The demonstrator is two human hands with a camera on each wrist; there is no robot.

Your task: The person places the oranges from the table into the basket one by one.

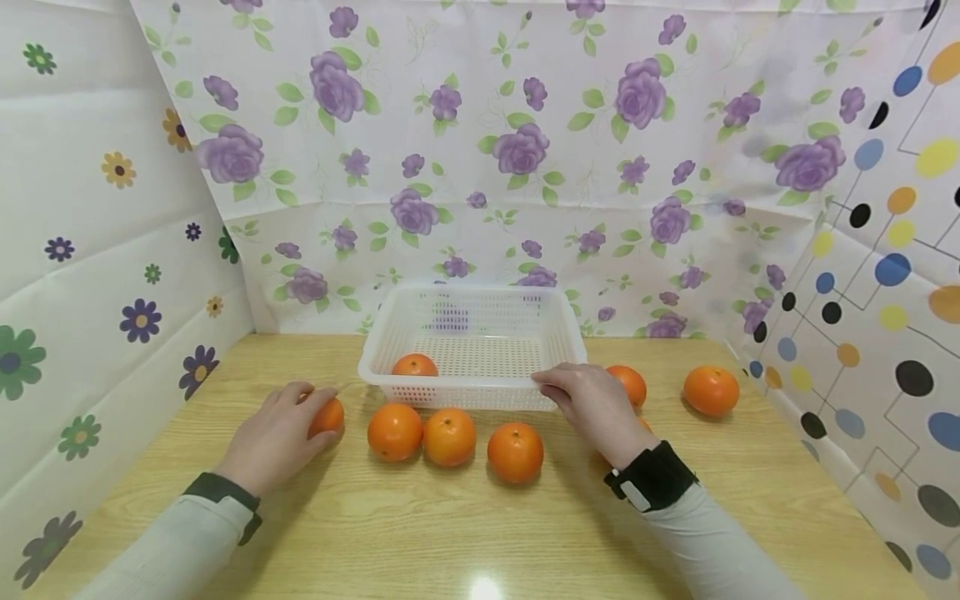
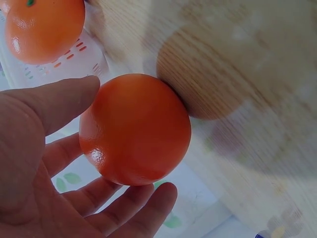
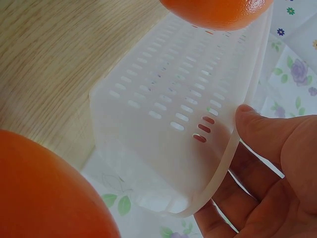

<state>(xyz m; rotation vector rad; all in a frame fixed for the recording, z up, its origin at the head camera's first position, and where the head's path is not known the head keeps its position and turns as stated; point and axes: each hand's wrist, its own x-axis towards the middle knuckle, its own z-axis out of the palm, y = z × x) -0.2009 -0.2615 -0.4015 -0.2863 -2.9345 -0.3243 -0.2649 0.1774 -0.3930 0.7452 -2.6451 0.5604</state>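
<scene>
My left hand point(image 1: 277, 433) is at the left of the table, its thumb and fingers curved around an orange point(image 1: 327, 418). In the left wrist view that orange point(image 2: 136, 130) sits between the thumb and the fingers, close to the wood. My right hand point(image 1: 592, 404) grips the front rim of a white perforated plastic basket point(image 1: 480, 382) near its right corner. The right wrist view has the thumb on one side of the basket's rim point(image 3: 225, 163) and the fingers on the other. Inside the basket, at its front left, lies one orange point(image 1: 415, 365).
Before the basket stand an orange point(image 1: 395, 432), a second orange point(image 1: 449, 437) touching it, and another orange point(image 1: 515, 452) farther right. Beyond my right hand are an orange point(image 1: 628, 385) and one point(image 1: 711, 391) farther out. My right wrist mostly hides another. Patterned cloth surrounds the table.
</scene>
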